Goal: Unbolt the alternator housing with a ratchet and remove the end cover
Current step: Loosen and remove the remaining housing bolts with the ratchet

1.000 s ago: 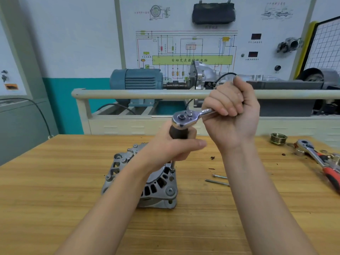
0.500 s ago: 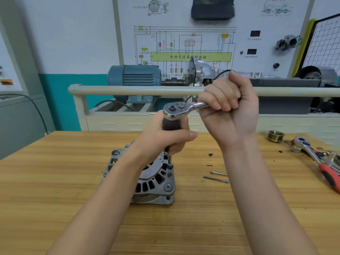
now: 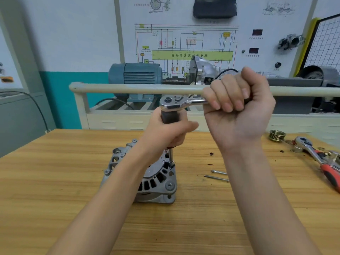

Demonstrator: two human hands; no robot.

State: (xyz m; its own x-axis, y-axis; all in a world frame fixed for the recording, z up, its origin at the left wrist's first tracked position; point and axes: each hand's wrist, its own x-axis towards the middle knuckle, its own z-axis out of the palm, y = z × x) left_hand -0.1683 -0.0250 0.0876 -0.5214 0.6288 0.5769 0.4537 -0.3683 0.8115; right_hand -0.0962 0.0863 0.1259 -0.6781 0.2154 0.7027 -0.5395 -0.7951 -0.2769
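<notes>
While the alternator [image 3: 145, 173] sits on the wooden bench [image 3: 55, 181] just below the centre of the frame, your left hand [image 3: 169, 131] curls round the dark grip of a long extension [image 3: 170, 118] that stands upright over it. The thin shaft below your fingers ends in a socket [image 3: 171, 165] seated on a bolt at the housing's right rim. Your right hand [image 3: 237, 111] is fisted round the handle of the ratchet [image 3: 176, 103], whose chrome head sits on top of the extension, handle pointing to the right. Two long bolts [image 3: 218, 175] lie loose on the bench just right of the alternator. At the right edge lie a second ratchet with a red handle [image 3: 320, 159] and, near it, a grooved pulley [image 3: 277, 135].
</notes>
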